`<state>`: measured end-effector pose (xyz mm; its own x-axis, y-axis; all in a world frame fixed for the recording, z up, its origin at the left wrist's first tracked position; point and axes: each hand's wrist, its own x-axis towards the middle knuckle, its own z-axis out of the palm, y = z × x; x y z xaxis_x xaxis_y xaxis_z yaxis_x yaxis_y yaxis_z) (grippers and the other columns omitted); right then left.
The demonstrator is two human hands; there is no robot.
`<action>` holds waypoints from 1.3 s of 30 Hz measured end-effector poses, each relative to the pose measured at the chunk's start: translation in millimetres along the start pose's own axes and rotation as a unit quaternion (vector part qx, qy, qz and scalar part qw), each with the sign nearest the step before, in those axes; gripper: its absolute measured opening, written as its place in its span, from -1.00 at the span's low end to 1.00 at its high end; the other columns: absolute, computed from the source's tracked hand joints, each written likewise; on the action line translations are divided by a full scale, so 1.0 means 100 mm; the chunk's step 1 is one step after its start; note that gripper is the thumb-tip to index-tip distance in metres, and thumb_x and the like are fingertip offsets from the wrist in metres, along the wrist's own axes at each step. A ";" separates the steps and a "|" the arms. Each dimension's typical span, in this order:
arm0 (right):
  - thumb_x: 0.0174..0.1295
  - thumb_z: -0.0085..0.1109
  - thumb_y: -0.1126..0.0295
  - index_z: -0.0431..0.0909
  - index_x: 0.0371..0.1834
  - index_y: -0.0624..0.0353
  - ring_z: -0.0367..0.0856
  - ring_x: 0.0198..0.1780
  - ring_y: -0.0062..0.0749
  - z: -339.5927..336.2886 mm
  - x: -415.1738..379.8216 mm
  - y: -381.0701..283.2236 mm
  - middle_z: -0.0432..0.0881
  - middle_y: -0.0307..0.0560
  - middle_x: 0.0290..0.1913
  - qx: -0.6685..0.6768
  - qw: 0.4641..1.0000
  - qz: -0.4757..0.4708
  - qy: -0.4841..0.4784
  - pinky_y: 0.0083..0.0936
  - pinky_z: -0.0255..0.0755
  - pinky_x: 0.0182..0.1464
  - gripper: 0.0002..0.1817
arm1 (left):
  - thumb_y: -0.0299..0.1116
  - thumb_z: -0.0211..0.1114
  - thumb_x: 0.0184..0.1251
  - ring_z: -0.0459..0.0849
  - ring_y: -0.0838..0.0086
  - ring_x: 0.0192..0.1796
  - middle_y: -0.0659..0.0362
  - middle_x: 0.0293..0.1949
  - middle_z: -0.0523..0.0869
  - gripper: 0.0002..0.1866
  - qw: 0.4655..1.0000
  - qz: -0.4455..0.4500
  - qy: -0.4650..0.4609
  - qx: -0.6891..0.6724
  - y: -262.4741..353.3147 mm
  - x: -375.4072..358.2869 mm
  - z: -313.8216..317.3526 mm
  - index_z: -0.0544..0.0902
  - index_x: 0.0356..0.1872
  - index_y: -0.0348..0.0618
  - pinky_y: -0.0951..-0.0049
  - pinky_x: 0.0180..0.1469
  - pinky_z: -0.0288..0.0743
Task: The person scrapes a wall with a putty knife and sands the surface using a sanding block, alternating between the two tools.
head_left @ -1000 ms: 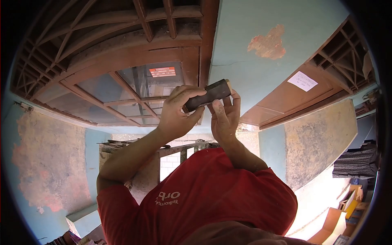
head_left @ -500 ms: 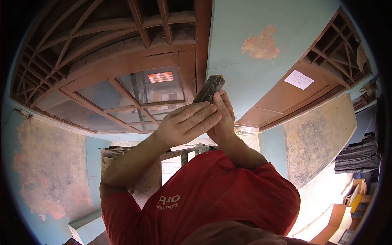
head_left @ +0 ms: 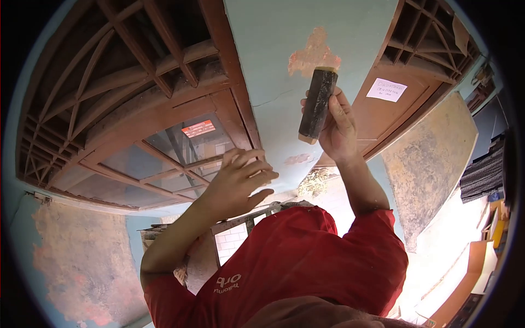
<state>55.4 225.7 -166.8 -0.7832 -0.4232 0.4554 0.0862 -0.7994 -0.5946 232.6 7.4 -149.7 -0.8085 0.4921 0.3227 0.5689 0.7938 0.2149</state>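
My right hand [head_left: 340, 128] holds up a sanding block [head_left: 318, 104], a long dark block with a worn, dusty black face and tan ends. The thumb lies along its right side, and the other fingers go partly hidden behind it. Lower and to the left, my left hand [head_left: 240, 179] is off the block, fingers spread and slightly bent, with nothing in them. Behind the block is a pale blue-green wall [head_left: 273, 60] with a bare peeled patch [head_left: 314, 52] that the block's top end overlaps in this view.
Left is a brown wooden door with glass panes [head_left: 164, 158] under a slatted arch. A second brown door [head_left: 372, 117] carries a white paper note [head_left: 386, 89]. Dark cloth [head_left: 484, 172] hangs at far right, above wooden boards [head_left: 459, 279].
Both hands were together on the block. My left hand has let go and dropped down left; my right hand has moved right with the block, now more upright. The view has shifted.
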 end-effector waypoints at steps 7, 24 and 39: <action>0.67 -0.09 0.26 0.41 0.27 0.26 0.76 0.14 -0.20 -0.07 0.52 -0.67 0.68 0.13 0.11 -0.071 0.987 -0.142 -0.005 -0.31 0.76 0.14 -0.67 | -0.08 0.13 0.60 0.59 0.00 0.29 0.01 -0.11 0.78 -0.52 0.892 0.062 -0.391 -0.219 0.59 1.07 0.36 0.79 -0.41 -0.21 -0.02 0.62 0.09; 0.65 -0.06 0.27 0.35 0.38 0.19 0.75 0.12 -0.19 -0.09 0.65 -0.79 0.66 0.12 0.11 -0.064 0.973 -0.221 0.002 -0.33 0.77 0.08 -0.64 | 0.14 -0.11 0.68 0.40 0.09 0.50 -0.02 0.40 0.54 -0.37 0.701 0.072 -0.564 -0.429 0.94 1.27 1.35 0.67 0.24 -0.21 0.09 0.56 0.18; 0.36 0.36 0.45 0.64 0.33 0.11 0.43 0.02 -0.17 -0.51 0.86 0.28 0.43 0.09 0.14 -0.578 0.641 -0.484 0.140 -0.34 0.39 -0.02 -0.55 | -0.36 0.54 0.24 0.62 0.21 0.37 0.13 0.13 0.77 -0.66 0.959 0.081 0.248 0.110 -0.05 2.02 -1.58 0.71 0.02 -0.14 0.16 0.44 0.39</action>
<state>-40.9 189.0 -178.1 -0.2185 0.2558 0.9417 -0.9119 0.2901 -0.2904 90.1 46.3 59.4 -0.5099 0.4273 0.7466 0.5916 0.8043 -0.0563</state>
